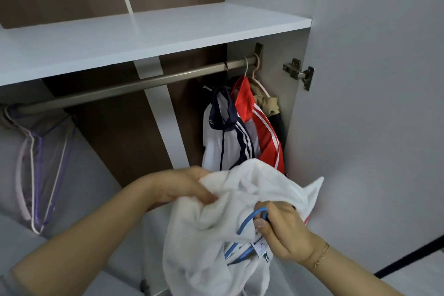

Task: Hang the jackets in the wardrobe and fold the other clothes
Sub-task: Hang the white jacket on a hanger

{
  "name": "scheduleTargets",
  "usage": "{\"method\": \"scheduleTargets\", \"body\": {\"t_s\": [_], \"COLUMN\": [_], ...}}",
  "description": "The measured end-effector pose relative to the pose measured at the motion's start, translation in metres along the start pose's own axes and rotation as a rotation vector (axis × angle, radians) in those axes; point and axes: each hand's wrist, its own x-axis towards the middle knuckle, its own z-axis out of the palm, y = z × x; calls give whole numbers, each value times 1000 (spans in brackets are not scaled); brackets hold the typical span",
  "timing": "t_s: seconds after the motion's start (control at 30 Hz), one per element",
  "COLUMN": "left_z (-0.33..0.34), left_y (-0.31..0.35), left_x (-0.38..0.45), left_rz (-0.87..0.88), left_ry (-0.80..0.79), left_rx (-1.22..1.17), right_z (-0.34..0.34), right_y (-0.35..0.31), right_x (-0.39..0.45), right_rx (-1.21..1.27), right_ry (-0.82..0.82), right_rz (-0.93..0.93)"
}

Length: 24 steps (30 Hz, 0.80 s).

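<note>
A white fleece jacket (216, 218) hangs bunched between my hands in front of the open wardrobe. My left hand (189, 187) grips its upper fabric at the left. My right hand (281, 230) holds the hook of a blue hanger (249, 221) that runs down inside the jacket by the neck label. On the metal rail (134, 85) at the right hang a white and navy jacket (225, 137), a red jacket with white stripes (262, 127) and a tan garment (266, 103).
Several empty pink and purple hangers (40, 158) hang at the rail's left end. A white shelf (144, 33) runs above the rail. The open wardrobe door (372, 103) with its hinge (300, 73) stands at the right.
</note>
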Motion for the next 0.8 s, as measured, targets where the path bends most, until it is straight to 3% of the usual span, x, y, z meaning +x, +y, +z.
{"method": "scheduleTargets", "body": {"t_s": [0.07,0.13,0.17,0.2,0.3,0.33,0.4,0.43,0.47,0.53,0.57,0.6,0.67,0.8], "left_z": [-25,-45,-47,-46,-36,-39,-54,-63,-68,-59,-50,-45,-33,6], "left_y": [2,2,-1,-2,0,7,18,17,13,4,0,-5,-21,-69], "left_x": [11,11,11,12,17,13,8,7,9,12,11,8,-11,-57], "left_rz": [-2,38,67,85,253,334,443,378,221,-167,-234,-169,18,-70], "left_ry": [521,1002,1135,1161,925,959,1183,1139,910,251,71,26,144,230], "left_rx": [571,806,812,858,1117,1086,885,842,817,581,408,245,106,211], "right_z": [1,2,2,3,0,-1,1,3,7,16,19,22,25,26], "right_y": [2,3,3,4,9,12,14,13,11,9,9,10,11,15], "right_x": [2,5,8,12,24,23,19,19,19,22,25,27,32,55], "right_rx": [17,46,64,73,42,47,48,33,24,30,34,39,119,313], "right_ry": [1,11,4,3,4,-22,-85,-118,-150,-209,-228,-230,-204,-39], "right_rz": [-27,-69,-71,-58,69,102,114,110,93,76,81,94,183,454]}}
